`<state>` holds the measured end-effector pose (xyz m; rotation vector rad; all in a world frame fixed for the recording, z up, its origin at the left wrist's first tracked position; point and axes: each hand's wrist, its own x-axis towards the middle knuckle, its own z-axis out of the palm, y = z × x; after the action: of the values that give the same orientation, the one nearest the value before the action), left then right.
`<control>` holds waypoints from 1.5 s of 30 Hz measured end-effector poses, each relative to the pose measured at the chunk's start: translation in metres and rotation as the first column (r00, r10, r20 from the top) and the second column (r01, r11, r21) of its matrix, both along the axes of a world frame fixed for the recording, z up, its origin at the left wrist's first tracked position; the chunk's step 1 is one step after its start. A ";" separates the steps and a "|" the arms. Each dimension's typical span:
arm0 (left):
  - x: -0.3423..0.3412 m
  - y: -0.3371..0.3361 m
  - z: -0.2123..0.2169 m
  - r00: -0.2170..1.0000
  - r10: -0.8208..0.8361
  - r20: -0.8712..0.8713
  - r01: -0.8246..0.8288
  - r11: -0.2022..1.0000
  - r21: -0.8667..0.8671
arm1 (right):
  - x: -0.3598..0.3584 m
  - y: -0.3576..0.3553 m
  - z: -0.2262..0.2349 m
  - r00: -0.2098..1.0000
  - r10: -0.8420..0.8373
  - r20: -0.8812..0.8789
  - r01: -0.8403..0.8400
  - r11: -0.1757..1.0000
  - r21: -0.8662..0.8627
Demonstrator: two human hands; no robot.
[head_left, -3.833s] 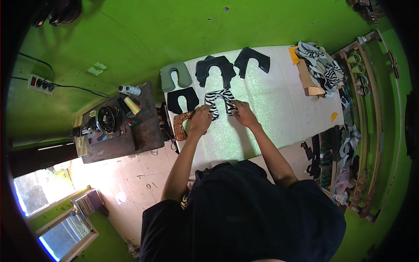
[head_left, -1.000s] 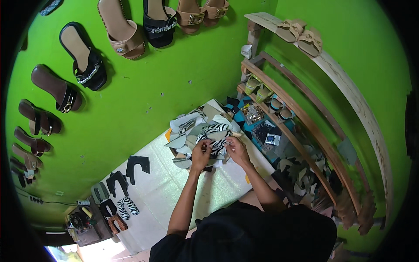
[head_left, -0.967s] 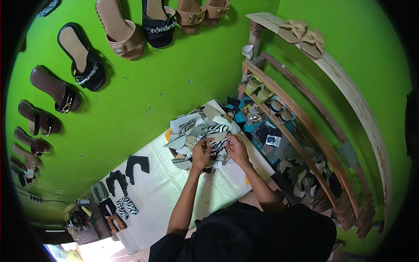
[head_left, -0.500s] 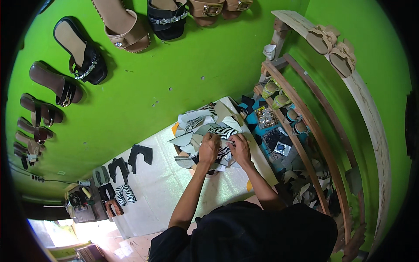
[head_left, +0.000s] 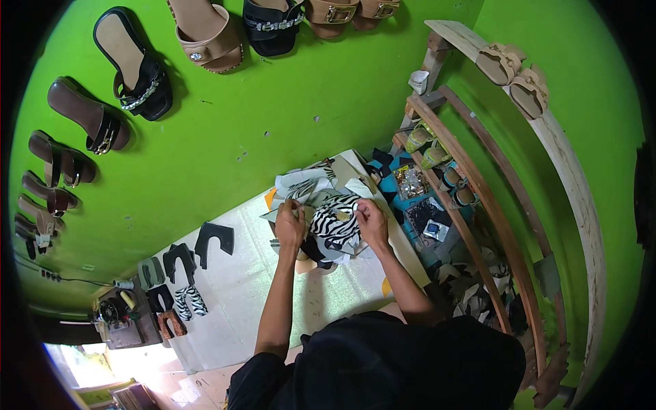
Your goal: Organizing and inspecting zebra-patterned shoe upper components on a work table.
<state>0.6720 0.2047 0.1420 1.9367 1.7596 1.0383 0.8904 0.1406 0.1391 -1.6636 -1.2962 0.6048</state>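
A heap of material scraps (head_left: 301, 183) in grey, white and zebra print lies on the white-topped table. Over its near part spreads a zebra-print scrap (head_left: 333, 227) with a small yellowish patch. My right hand (head_left: 371, 222) pinches the right edge of this scrap. At the heap's left side is my left hand (head_left: 290, 225), its fingers curled together among grey pieces; whatever they grip is hidden. Black and grey scraps show beneath the zebra piece.
Cut U-shaped pieces, among them a black one (head_left: 214, 242) and a zebra one (head_left: 190, 301), lie on the table's left. A wooden rack (head_left: 471, 184) with sandals stands at the right. More sandals (head_left: 137, 68) hang on the green wall. A machine (head_left: 116, 311) sits at far left.
My hands have moved apart, the left one shifting leftward. The zebra-print scrap now lies spread out between them, showing much more of its surface. The view has shifted slightly.
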 end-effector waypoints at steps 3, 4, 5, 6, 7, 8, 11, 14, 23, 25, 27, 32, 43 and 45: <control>0.013 -0.012 0.001 0.998 -0.069 0.014 0.068 0.998 0.005 | 0.015 -0.014 -0.029 0.992 -0.109 0.069 0.110 0.994 -0.009; 0.015 -0.017 -0.001 0.992 -0.125 0.014 0.124 0.990 0.063 | 0.014 -0.018 -0.029 0.985 -0.125 0.116 0.128 0.992 -0.018; 0.020 -0.022 -0.003 0.982 -0.182 0.038 0.181 0.983 0.028 | 0.012 -0.022 -0.029 0.988 -0.129 0.087 0.134 0.990 -0.049; 0.024 -0.027 -0.005 0.982 -0.185 0.040 0.184 0.982 0.030 | 0.009 -0.025 -0.029 0.987 -0.132 0.088 0.137 0.989 -0.048; 0.028 -0.031 -0.006 0.951 -0.310 -0.003 0.310 0.950 0.029 | 0.005 -0.026 -0.028 0.986 -0.145 0.085 0.153 0.984 -0.092; 0.031 -0.035 -0.008 0.902 -0.429 -0.047 0.430 0.903 0.022 | 0.002 -0.026 -0.028 0.984 -0.158 0.081 0.168 0.977 -0.135; 0.041 -0.048 -0.021 0.886 -0.450 -0.113 0.450 0.893 -0.030 | -0.009 -0.024 -0.030 0.979 -0.195 0.059 0.203 0.963 -0.180; 0.046 -0.055 -0.026 0.884 -0.450 -0.126 0.443 0.893 -0.079 | -0.014 -0.022 -0.045 0.969 -0.241 0.050 0.246 0.948 -0.201; 0.046 -0.060 -0.020 0.889 -0.458 0.019 0.457 0.881 -0.122 | -0.029 -0.022 -0.040 0.941 -0.294 -0.170 0.275 0.953 -0.125; 0.047 -0.064 -0.016 0.888 -0.459 0.026 0.459 0.883 -0.103 | -0.028 -0.022 -0.037 0.953 -0.261 -0.153 0.247 0.963 -0.105; 0.044 -0.063 -0.017 0.895 -0.443 0.046 0.446 0.889 -0.109 | -0.030 -0.022 -0.033 0.972 -0.203 -0.121 0.203 0.979 -0.008; 0.042 -0.059 0.002 0.910 -0.392 0.135 0.404 0.912 -0.078 | -0.016 -0.017 -0.019 0.988 -0.132 -0.082 0.139 0.987 0.084; 0.007 -0.018 0.065 0.722 -0.373 0.582 0.542 0.828 -0.141 | 0.018 -0.018 0.062 0.842 0.412 -0.347 -0.357 0.909 0.213; 0.000 -0.024 0.073 0.682 -0.369 0.631 0.625 0.742 -0.242 | 0.018 -0.023 0.071 0.750 0.421 -0.510 -0.411 0.901 0.140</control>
<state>0.6717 0.1802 0.2152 1.4897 0.9242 0.7777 0.9085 0.1178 0.2105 -1.0596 -1.2420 1.2250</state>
